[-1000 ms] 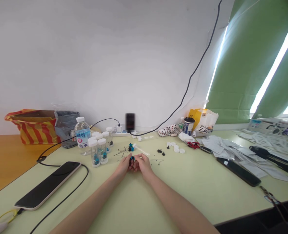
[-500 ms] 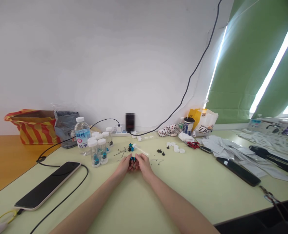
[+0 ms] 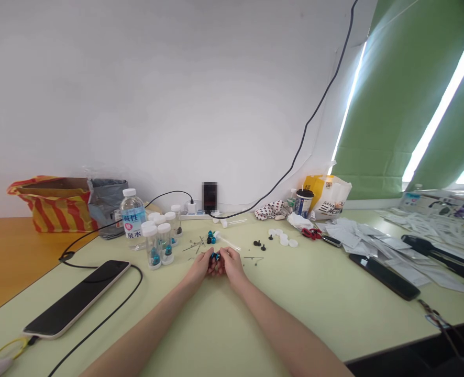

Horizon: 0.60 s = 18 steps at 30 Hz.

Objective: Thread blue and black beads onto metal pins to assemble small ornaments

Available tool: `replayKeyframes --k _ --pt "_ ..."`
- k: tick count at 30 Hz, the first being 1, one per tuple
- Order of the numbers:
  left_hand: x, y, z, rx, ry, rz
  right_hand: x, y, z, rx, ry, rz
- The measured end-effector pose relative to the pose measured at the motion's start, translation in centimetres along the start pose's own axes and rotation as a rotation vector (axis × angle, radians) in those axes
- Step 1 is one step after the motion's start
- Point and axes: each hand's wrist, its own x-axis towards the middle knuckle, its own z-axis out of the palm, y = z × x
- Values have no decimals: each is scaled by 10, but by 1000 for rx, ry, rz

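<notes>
Your left hand (image 3: 199, 267) and your right hand (image 3: 232, 266) meet near the centre of the pale yellow-green surface (image 3: 295, 309). The fingers (image 3: 223, 255) of both hands are drawn together and clamped on a small blue-and-black part (image 3: 215, 256), which is mostly hidden between them, so its exact form cannot be told. Just beyond your hands lie a cluster of glossy blue-and-black beaded parts (image 3: 211, 237), a slender clear tube (image 3: 228, 241) and scattered thin metal pins (image 3: 195, 246). A bent thin wire (image 3: 253, 257) lies just beside your right hand. Farther right are small black knobs (image 3: 257, 243) and round white caps (image 3: 283, 239). To the left stand clear white-capped vials (image 3: 157, 245) holding blue parts, beside a clear water bottle with a blue label (image 3: 132, 217). At lower left, a black-screened smartphone (image 3: 77, 296) lies on the surface, with a thin black cable (image 3: 102, 309) running alongside it. Toward the right, red-handled scissors (image 3: 311, 233) lie near a spread of white paper sheets (image 3: 357, 238).
</notes>
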Motion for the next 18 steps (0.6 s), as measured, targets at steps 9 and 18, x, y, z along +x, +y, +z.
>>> replayKeyframes --k 9,18 --pt "0 -1 -1 0 -3 1 -1 -1 0 -14 -34 8" --pt "1 0 0 -4 7 -7 -3 -3 1 -9 -12 9"
